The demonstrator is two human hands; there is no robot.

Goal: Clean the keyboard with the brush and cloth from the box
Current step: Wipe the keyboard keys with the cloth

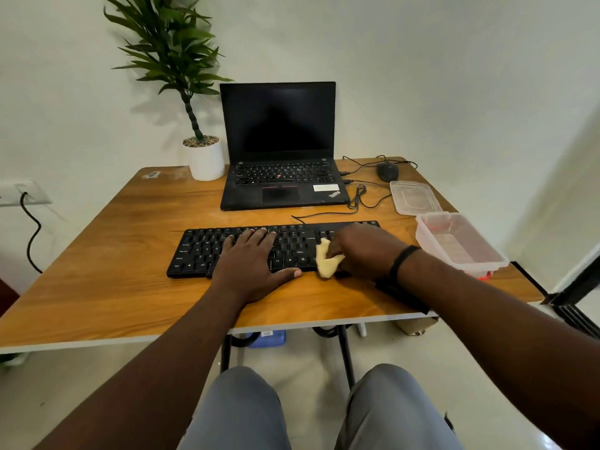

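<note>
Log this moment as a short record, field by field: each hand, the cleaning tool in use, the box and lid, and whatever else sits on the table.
left hand: flat on the keyboard, fingers straight
right hand: grips the yellow cloth on the keyboard's right part
brush: not in view
box: clear plastic, open, right of the keyboard
lid: off, behind the box
also on the table: laptop, open with dark screen; mouse; potted plant
</note>
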